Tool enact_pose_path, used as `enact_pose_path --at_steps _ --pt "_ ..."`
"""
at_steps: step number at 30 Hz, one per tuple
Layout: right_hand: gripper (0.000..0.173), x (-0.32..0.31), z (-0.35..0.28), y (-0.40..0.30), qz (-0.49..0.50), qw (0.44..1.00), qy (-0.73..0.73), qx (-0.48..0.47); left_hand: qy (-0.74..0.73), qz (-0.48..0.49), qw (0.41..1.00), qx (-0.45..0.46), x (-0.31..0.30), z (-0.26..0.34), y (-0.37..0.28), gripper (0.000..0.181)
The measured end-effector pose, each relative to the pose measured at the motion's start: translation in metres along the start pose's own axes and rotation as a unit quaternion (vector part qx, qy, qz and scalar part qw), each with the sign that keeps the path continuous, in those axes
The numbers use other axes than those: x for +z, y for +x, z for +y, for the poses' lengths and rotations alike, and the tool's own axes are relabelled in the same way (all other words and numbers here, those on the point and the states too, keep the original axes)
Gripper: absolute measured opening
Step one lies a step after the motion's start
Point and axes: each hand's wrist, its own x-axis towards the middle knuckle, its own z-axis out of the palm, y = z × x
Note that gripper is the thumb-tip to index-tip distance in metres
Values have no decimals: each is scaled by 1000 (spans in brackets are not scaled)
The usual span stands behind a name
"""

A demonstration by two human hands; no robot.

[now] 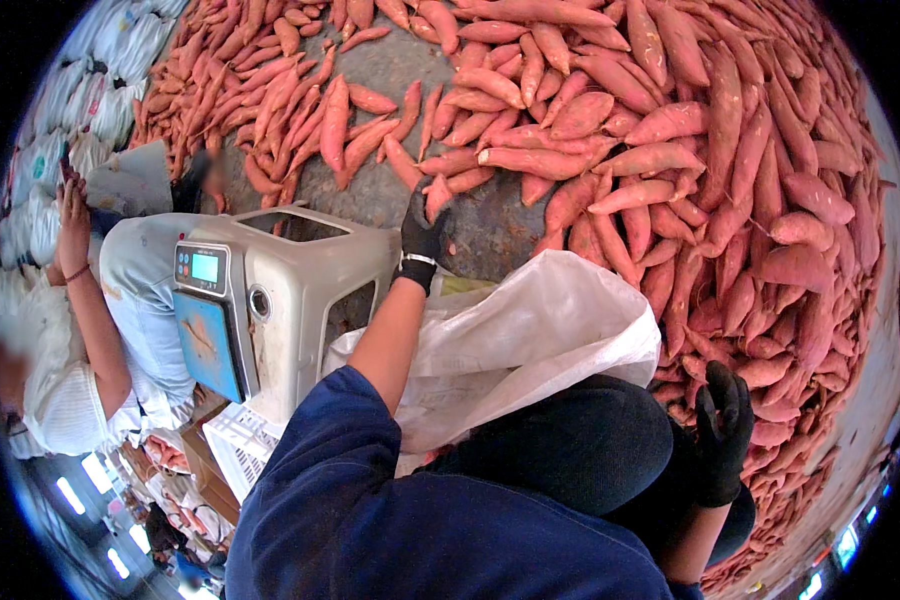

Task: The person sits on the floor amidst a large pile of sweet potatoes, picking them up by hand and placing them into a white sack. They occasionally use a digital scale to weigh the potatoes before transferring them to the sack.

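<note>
My left hand, in a black glove, reaches forward past the sack with its thumb and fingers around a sweet potato. Only one end of that sweet potato shows clearly. My right hand, gloved in black too, is beside my right knee with its fingers apart and nothing in them. Just beyond it lies the edge of a large heap of sweet potatoes. A white woven sack lies with its mouth spread open in front of my knees, between both arms.
Left of my arm stands a beige stool. A digital scale with a blue plate leans against it, above a white plastic crate. A co-worker sits at the left. Filled white bags stack behind the smaller sweet potatoes.
</note>
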Motion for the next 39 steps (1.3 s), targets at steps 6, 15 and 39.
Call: enact_pose_path --at_steps 6,15,39 --pt "29 -4 -1 3 -8 991 -78 -112 -177 83 977 -82 20 3 22 48" --pt "34 -9 -36 79 20 991 16 -129 -528 -21 845 -81 16 80 36 38" --pt "42 109 -21 149 -75 801 592 46 387 3 845 368 71 92 171 56"
